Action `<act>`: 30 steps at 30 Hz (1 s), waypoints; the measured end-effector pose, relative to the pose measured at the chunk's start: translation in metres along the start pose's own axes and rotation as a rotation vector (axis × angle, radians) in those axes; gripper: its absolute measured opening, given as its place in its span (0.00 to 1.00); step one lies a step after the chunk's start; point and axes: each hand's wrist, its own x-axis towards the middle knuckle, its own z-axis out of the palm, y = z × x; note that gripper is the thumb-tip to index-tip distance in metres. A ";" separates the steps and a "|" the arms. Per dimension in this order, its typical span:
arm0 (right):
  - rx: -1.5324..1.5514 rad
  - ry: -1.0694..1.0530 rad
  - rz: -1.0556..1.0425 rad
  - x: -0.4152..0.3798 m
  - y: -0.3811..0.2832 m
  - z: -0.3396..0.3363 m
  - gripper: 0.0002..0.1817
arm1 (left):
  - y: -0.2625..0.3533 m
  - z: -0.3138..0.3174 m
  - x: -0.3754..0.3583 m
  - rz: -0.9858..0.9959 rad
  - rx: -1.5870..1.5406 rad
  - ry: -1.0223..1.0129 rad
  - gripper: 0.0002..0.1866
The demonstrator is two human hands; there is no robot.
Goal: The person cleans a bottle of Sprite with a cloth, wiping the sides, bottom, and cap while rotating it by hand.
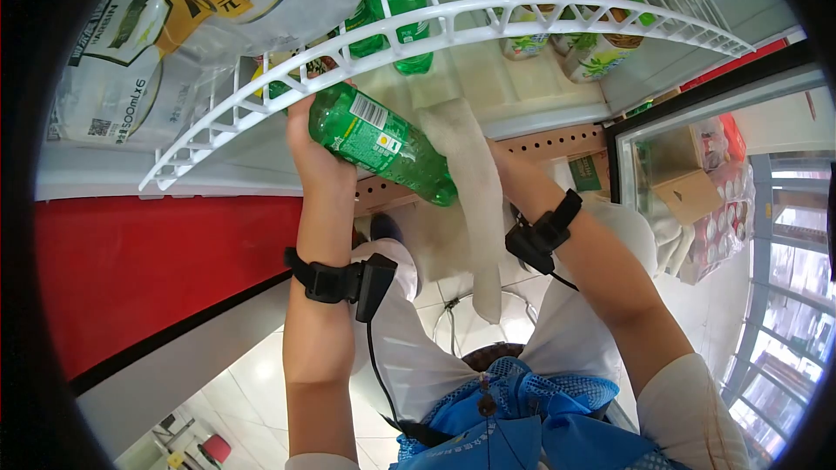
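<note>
A green plastic soda bottle (pixel 380 144) with a barcode on its label lies tilted in front of the fridge's wire shelf. My left hand (pixel 320 146) is closed round its upper left end; the fingers are mostly behind the bottle. Against the lower right end of the bottle rests a pale cloth (pixel 470 178), whose long end hangs down over my lap. My right hand (pixel 498 161) is closed on this cloth, its fingers largely covered by it. Black straps with small devices sit on both forearms.
The curved white wire shelf (pixel 453 16) is just above my hands. Plastic-wrapped bottle packs (pixel 131 52) stand at left on it. Further green bottles (pixel 409 13) and green-capped drinks (pixel 601 57) are inside the fridge. An open glass door (pixel 620 174) and stacked can packs (pixel 723 218) are at right.
</note>
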 end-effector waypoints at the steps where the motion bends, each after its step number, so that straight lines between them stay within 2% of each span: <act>1: 0.000 0.001 0.000 0.001 0.002 -0.002 0.17 | 0.002 0.001 0.000 0.020 0.041 -0.043 0.17; 3: 0.029 0.182 -0.172 0.003 0.005 -0.004 0.15 | 0.001 0.008 -0.003 0.016 0.067 0.005 0.15; 4: 0.029 0.181 -0.170 0.006 0.006 -0.004 0.15 | 0.000 0.010 -0.005 0.011 0.094 0.051 0.14; 6: -0.413 0.702 -0.399 0.012 0.004 0.000 0.13 | -0.001 0.011 -0.004 0.025 0.106 0.059 0.14; 7: -0.413 0.704 -0.400 0.010 0.003 0.001 0.13 | -0.003 0.012 -0.004 0.040 0.117 0.066 0.14; 9: -0.670 0.567 -0.648 0.006 0.002 0.006 0.14 | -0.005 0.012 -0.004 0.074 0.154 0.103 0.14; 10: -0.670 0.566 -0.648 0.004 0.005 0.013 0.14 | -0.006 0.012 -0.004 0.109 0.191 0.141 0.13; 12: -0.616 0.443 -0.940 0.002 0.012 0.028 0.16 | -0.006 0.003 0.001 0.122 0.166 0.150 0.15; 13: -0.616 0.442 -0.940 -0.002 0.010 0.031 0.16 | -0.005 -0.001 0.003 0.135 0.141 0.158 0.20; 15: -0.637 0.192 -0.694 -0.007 0.006 0.034 0.22 | -0.003 -0.003 0.004 0.143 0.144 0.227 0.20; 16: -0.636 0.192 -0.694 -0.007 0.005 0.032 0.22 | 0.000 0.000 0.003 0.150 0.147 0.294 0.20; 18: -0.849 0.146 -0.808 -0.005 0.003 0.031 0.22 | 0.005 -0.001 0.004 0.165 0.126 0.260 0.20; 19: -0.849 0.146 -0.808 -0.006 0.003 0.032 0.22 | 0.008 0.000 0.004 0.181 0.105 0.228 0.20; 21: -1.172 0.206 -1.084 -0.010 0.006 0.036 0.24 | 0.011 0.001 0.003 0.176 0.110 0.214 0.19; 22: -1.172 0.205 -1.083 -0.010 0.010 0.037 0.24 | 0.012 0.001 0.003 0.170 0.116 0.200 0.18; 24: -1.231 0.385 -1.061 -0.009 0.015 0.041 0.25 | 0.008 -0.001 0.003 0.157 0.113 0.181 0.17; 25: -1.231 0.385 -1.061 -0.010 0.013 0.041 0.25 | 0.008 -0.001 0.003 0.146 0.108 0.159 0.16; 27: -0.997 0.308 -0.696 -0.012 0.006 0.041 0.28 | 0.007 0.002 -0.001 0.099 0.121 0.105 0.15; 28: -0.998 0.309 -0.696 -0.011 0.004 0.038 0.28 | 0.005 0.007 -0.005 0.051 0.133 0.050 0.15; 30: -0.289 0.229 -0.185 0.000 0.001 0.023 0.33 | 0.002 0.021 -0.014 0.062 0.130 0.030 0.15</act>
